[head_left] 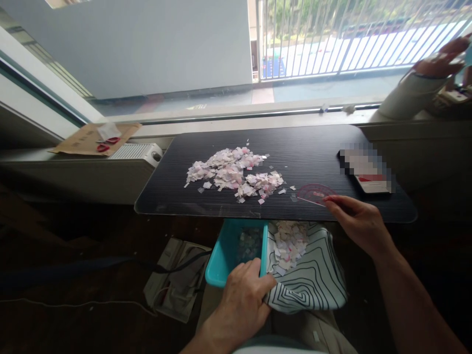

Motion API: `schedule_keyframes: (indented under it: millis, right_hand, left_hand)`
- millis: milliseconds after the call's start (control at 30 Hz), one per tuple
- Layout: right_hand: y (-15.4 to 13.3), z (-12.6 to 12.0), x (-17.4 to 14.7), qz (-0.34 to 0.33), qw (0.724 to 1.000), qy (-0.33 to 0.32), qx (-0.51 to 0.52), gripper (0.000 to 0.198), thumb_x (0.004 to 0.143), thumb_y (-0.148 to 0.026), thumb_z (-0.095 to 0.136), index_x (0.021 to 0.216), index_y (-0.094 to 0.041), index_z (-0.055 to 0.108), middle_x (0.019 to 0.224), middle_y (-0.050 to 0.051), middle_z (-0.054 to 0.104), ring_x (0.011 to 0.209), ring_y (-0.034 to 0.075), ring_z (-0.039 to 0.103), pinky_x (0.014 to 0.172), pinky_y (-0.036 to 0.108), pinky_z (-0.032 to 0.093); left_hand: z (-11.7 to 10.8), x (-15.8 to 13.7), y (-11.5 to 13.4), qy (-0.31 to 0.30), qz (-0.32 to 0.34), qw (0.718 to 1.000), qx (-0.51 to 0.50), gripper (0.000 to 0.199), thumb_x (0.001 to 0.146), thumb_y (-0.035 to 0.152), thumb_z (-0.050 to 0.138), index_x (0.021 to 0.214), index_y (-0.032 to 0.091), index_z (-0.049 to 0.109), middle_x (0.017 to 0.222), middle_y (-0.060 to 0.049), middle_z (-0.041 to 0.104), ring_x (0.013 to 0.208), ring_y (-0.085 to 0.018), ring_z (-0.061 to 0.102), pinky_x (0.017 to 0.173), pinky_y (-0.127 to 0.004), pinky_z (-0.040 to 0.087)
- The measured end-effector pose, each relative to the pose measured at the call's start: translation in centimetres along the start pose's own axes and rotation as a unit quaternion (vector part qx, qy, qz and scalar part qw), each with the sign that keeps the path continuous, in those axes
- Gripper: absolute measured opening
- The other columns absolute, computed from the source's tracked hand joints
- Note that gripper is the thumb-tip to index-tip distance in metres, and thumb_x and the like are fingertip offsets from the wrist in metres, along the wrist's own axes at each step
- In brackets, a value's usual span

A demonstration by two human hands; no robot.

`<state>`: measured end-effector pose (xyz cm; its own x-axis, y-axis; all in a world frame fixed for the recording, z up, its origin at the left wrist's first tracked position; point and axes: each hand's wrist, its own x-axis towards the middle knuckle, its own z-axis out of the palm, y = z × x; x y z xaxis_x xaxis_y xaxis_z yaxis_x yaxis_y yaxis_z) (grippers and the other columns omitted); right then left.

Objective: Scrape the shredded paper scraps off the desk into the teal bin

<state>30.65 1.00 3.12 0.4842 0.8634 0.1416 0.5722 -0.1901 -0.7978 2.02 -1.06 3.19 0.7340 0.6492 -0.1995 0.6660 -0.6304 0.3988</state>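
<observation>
Between thumb and fingers, my right hand pinches a clear reddish protractor by its right end, low over the black tabletop. To its left lies a loose heap of small white and pinkish paper scraps. Below the table's near edge, my left hand is closed on the near rim of a turquoise plastic bin and the edge of a pale bag with black line patterns. More scraps lie on the bag, and small pieces are inside the bin.
A phone-like object, partly pixelated, lies at the tabletop's right. Red-handled scissors rest on a brown envelope at left, beside a white radiator. An open box sits on the floor; a white container stands on the sill.
</observation>
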Motion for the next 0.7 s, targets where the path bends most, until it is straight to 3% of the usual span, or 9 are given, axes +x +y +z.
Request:
schedule_keyframes:
  millis: [100,267,700]
  right_hand:
    - [0.4,0.7,0.5,-0.008,1.000,-0.002,-0.006,0.028,0.078,-0.041,0.063,0.091,-0.019,0.073,0.090,0.005,0.074,0.085,0.023,0.068,0.076,0.032,0.053]
    - [0.9,0.9,0.3,-0.032,0.997,-0.067,0.006,0.027,0.079,-0.041,0.062,0.092,-0.020,0.073,0.090,0.005,0.073,0.081,0.021,0.067,0.071,0.030,0.053]
    - [0.9,1.0,1.2,-0.101,0.993,-0.052,-0.020,0.025,0.083,-0.040,0.058,0.092,-0.021,0.072,0.085,0.003,0.070,0.072,0.017,0.063,0.063,0.027,0.049]
  left_hand:
    - [-0.2,0.5,0.5,-0.023,0.030,0.999,0.019,0.012,0.071,0.013,0.058,0.079,0.021,0.058,0.083,-0.004,0.048,0.078,-0.021,0.047,0.066,-0.032,0.035]
    - [-0.4,1.6,1.6,-0.051,0.087,0.994,0.040,0.004,0.076,0.018,0.058,0.076,0.021,0.056,0.083,-0.004,0.049,0.078,-0.021,0.047,0.065,-0.032,0.037]
    - [-0.3,4.2,3.5,-0.069,0.183,0.978,0.072,0.012,0.078,0.029,0.062,0.076,0.021,0.054,0.084,-0.005,0.050,0.077,-0.022,0.048,0.065,-0.032,0.040]
